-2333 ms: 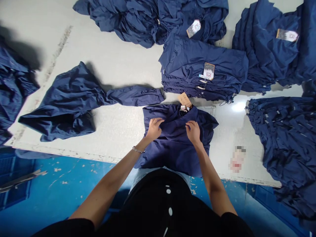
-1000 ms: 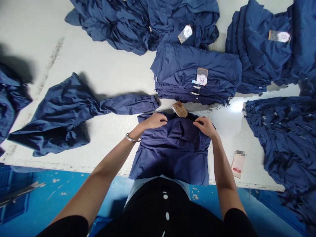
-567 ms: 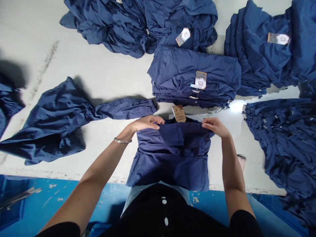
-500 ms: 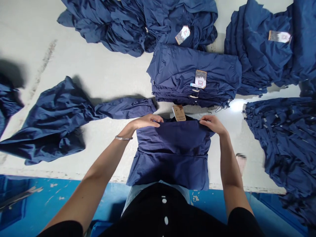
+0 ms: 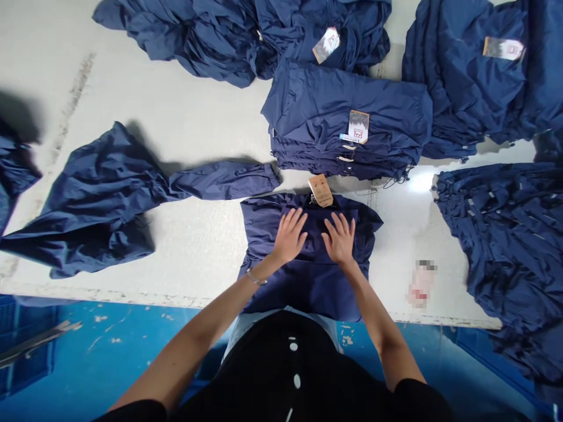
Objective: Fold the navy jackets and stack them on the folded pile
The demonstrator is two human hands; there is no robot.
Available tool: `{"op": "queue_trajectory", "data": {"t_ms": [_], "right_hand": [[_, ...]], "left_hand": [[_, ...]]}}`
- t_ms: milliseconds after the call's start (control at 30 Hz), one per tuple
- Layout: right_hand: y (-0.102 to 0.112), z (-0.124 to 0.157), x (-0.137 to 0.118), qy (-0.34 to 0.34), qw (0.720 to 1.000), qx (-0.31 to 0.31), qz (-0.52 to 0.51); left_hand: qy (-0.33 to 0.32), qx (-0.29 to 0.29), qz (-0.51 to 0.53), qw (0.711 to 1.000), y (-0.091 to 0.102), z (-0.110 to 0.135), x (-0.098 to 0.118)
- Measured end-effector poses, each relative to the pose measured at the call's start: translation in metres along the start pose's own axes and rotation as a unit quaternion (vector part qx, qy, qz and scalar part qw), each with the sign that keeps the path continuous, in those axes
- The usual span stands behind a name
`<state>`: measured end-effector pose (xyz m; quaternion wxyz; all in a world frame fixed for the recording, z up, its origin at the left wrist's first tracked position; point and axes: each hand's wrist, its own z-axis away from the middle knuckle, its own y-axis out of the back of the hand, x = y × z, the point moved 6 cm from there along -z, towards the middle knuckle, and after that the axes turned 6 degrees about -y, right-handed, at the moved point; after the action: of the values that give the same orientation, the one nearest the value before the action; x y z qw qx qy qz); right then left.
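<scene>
At the middle of the worktable [image 5: 197,246], the left hand [image 5: 290,235] lies palm down with its fingers extended, pressing on a navy garment [image 5: 303,287] and grasping nothing. Just beside it, toward three o'clock, the right hand [image 5: 340,239] rests the same way, fingers spread and released, on the same cloth. Both sets of fingertips point roughly to twelve o'clock. A bracelet [image 5: 256,278] circles the left wrist.

The garment lies folded into a broad panel, a crease running across it from nine to three o'clock. Its six o'clock edge meets the front of the person's black top [image 5: 264,363] and pale trousers. At its twelve o'clock edge, just past the fingers, sits a brown hang tag [image 5: 321,190], slightly tilted.

Beyond that tag, between twelve and one o'clock, is a stack of folded garments [image 5: 343,94] bearing a printed tag [image 5: 359,126]. Toward eleven o'clock is a rumpled navy heap [image 5: 197,41]. Between nine and ten o'clock a loose garment [image 5: 101,187] sprawls, its sleeve [image 5: 224,180] reaching to just beside the folded one. Between one and two o'clock stands another pile [image 5: 466,88]; at three o'clock, layered garments [image 5: 519,234] hang past the table edge. Nearer, between three and four o'clock, lies a pixelated item [image 5: 422,284], too blurred to identify.
</scene>
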<state>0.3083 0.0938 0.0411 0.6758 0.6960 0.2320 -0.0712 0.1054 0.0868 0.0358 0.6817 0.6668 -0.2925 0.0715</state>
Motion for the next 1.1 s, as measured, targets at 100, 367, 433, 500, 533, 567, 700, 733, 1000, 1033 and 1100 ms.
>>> {"op": "queue_trajectory", "data": {"t_ms": [100,367,433,500,533,567,700,733,1000,1033,1100], "right_hand": [[-0.037,0.012,-0.009,-0.001,0.997,-0.074,0.034],[-0.076,0.027,0.016,-0.032,0.984,-0.16,0.074],[-0.069,0.025,0.013,-0.029,0.986,-0.146,0.07],[-0.059,0.019,0.008,-0.033,0.99,-0.126,0.054],[-0.053,0.014,0.005,-0.034,0.992,-0.115,0.042],[-0.048,0.007,0.001,-0.034,0.994,-0.103,0.03],[-0.037,-0.036,-0.012,-0.033,0.996,-0.086,0.022],[-0.038,-0.048,-0.014,-0.036,0.994,-0.097,0.032],[-0.051,-0.094,0.008,-0.078,0.988,-0.12,0.06],[-0.053,-0.093,0.011,-0.079,0.988,-0.123,0.056],[-0.056,-0.092,0.015,-0.087,0.987,-0.128,0.051]], "left_hand": [[0.025,-0.077,-0.041,0.996,-0.04,0.007,0.015],[0.074,-0.155,-0.064,0.983,-0.077,0.023,-0.016],[0.07,-0.157,-0.055,0.984,-0.072,0.024,-0.017],[0.054,-0.139,-0.035,0.988,-0.063,0.022,-0.016],[0.047,-0.12,-0.023,0.991,-0.057,0.02,-0.016],[0.045,-0.094,-0.012,0.994,-0.05,0.017,-0.016],[0.071,-0.01,-0.006,0.997,-0.032,-0.014,-0.018],[0.072,-0.008,-0.011,0.997,-0.032,-0.026,-0.017],[0.154,-0.019,-0.076,0.985,-0.029,-0.086,-0.037],[0.153,-0.024,-0.071,0.985,-0.029,-0.088,-0.039],[0.133,-0.043,-0.057,0.989,-0.03,-0.092,-0.039]]}}
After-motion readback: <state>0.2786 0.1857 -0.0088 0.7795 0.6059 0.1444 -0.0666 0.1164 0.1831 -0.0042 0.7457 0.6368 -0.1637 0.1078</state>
